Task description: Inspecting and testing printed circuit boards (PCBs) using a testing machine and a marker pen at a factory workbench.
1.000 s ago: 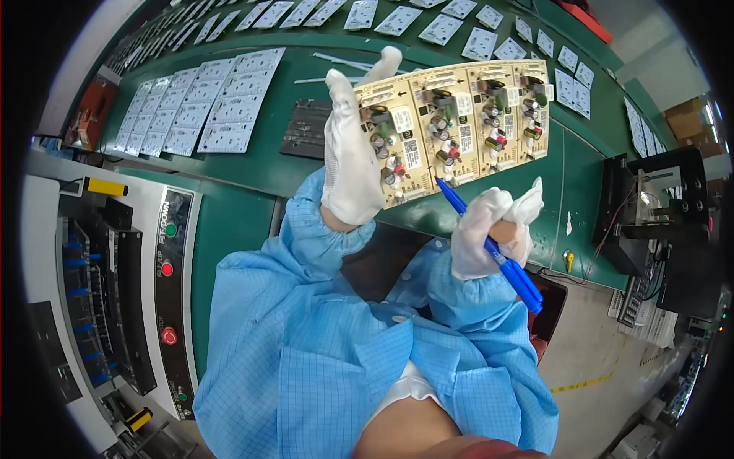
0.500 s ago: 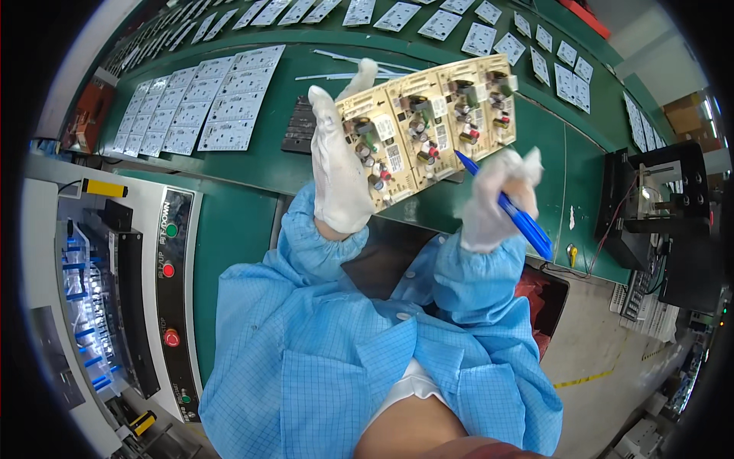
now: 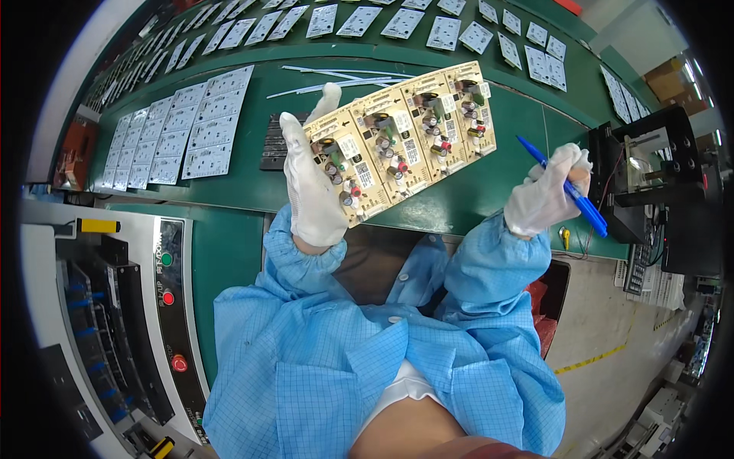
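Observation:
My left hand [image 3: 312,183], in a white glove, grips the left end of a tan circuit board panel [image 3: 413,170]. The panel is tilted, its component side up, split into several equal sections with capacitors, coils and white labels. It is held above the green bench. My right hand [image 3: 544,190], also gloved, is closed around a blue pen [image 3: 581,206]. The pen's tip [image 3: 524,142] points up and left, apart from the panel's right end. Bare fingertips show at the right glove.
White board panels [image 3: 218,122] lie in rows on the left of the bench [image 3: 489,203]; more boards [image 3: 359,21] line the far shelf. White strips [image 3: 336,84] and a dark block [image 3: 274,141] lie behind the panel. A button-panel machine [image 3: 172,306] stands left, a black fixture [image 3: 657,183] right.
My right hand with the pen has moved right, away from the board panel. My left hand and the panel sit slightly further left and lower in view.

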Available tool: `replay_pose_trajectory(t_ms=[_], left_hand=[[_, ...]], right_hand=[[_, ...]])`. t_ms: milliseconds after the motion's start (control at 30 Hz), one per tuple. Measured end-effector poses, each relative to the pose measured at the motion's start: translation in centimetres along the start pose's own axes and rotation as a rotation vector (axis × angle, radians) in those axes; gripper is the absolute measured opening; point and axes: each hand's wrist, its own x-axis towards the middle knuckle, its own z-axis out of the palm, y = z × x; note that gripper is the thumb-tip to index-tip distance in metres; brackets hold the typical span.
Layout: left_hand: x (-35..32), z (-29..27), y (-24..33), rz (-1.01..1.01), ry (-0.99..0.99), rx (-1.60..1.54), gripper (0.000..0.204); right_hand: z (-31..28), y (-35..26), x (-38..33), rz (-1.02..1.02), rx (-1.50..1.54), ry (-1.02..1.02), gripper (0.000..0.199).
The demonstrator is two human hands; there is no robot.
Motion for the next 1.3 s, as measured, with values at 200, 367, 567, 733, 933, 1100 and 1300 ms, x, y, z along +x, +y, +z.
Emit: replay_pose_trajectory(t_ms=[200,367,567,733,933,1100,1300], left_hand=[[-0.3,0.2,-0.8,-0.003,0.066,0.074,0.060],[-0.3,-1.3,-0.5,-0.036,0.098,0.084,0.056],[1.5,-3.6,-0.6,-0.335,-0.056,-0.003,0.051],[-0.7,-5.1,-2.4,-0.442,-0.301,0.232,0.053],[-1.8,0.3,-6.3,-0.077,-0.770,0.480,0.059],[-0.8,0.9,-9.1,0.359,-0.943,1.137,0.058],[-1.5,1.7,-14.3,0.923,-1.292,2.146,0.058]], right_hand=[[-0.9,5.4,0.8,0.084,0.145,-0.144,0.016],[-3.4,1.1,1.5,0.150,0.120,0.222,0.031],[-8.8,1.3,-1.5,0.723,0.304,-0.329,0.056],[-16.3,1.4,-12.2,0.321,-0.351,-0.544,0.044],[-24.2,-0.2,-18.1,0.657,0.211,0.333,0.041],[-34.1,1.7,-21.9,0.519,-0.117,0.936,0.046],[-46.4,12.7,-24.7,0.563,-0.484,1.303,0.042]])
